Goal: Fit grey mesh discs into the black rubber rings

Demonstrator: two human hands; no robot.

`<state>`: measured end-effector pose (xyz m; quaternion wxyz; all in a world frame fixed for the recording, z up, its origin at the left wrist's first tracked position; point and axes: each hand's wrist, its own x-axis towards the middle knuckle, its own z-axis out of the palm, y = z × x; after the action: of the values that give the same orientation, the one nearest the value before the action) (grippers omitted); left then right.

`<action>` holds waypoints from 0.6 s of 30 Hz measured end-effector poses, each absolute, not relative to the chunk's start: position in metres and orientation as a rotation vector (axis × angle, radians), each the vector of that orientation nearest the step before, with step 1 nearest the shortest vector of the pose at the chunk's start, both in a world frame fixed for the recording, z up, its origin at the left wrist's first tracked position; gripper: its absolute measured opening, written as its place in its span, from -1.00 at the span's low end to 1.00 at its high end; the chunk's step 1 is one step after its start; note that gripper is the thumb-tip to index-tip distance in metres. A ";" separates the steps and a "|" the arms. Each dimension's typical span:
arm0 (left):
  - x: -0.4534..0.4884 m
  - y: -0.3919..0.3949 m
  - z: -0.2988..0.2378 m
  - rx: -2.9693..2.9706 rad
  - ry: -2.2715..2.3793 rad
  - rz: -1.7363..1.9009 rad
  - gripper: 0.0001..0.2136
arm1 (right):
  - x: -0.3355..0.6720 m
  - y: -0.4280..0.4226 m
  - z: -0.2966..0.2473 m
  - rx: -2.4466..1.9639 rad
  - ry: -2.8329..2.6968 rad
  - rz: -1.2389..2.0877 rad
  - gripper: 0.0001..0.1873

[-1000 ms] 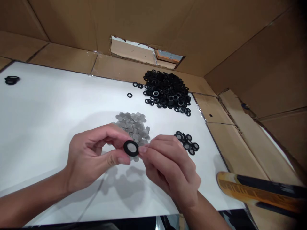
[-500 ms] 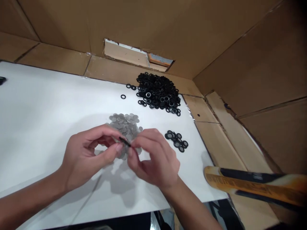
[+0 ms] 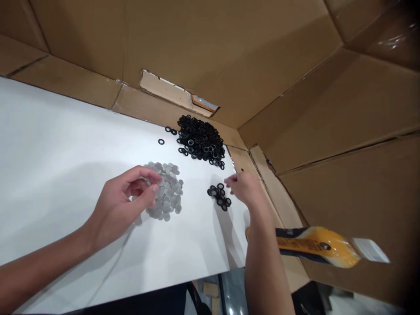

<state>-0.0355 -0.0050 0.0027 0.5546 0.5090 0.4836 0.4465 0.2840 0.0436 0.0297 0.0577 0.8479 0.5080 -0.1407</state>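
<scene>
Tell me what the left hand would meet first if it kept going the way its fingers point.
The left hand would most likely meet the pile of grey mesh discs first. Its fingertips already reach over the pile's near edge, though depth is unclear, so they may be above it or touching it.

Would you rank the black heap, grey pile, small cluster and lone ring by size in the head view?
The black heap and grey pile look alike, so unranked; then the small cluster, then the lone ring.

Brown corrugated cardboard panels (image 3: 229, 57) line the rear and right sides, seams taped; a ragged rectangular cut-out (image 3: 164, 89) pierces the rear panel above a flat white board (image 3: 49, 131).
</scene>
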 end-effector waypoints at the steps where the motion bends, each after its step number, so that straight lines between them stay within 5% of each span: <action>1: -0.036 -0.005 0.003 1.196 1.145 1.064 -0.85 | 0.281 0.054 0.031 2.560 1.616 -0.357 -0.65; 8: -0.038 -0.001 -0.001 1.218 1.094 1.090 -0.89 | 0.267 0.117 0.005 2.289 2.149 -0.192 -0.62; 18: -0.036 -0.004 0.000 1.182 1.060 1.114 -0.89 | 0.281 0.115 -0.004 2.564 2.241 -0.139 -0.61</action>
<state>-0.0356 -0.0041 -0.0002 0.5653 0.5028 0.4508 0.4737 0.2809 0.1153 -0.0040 -0.1331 0.7456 0.6517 -0.0404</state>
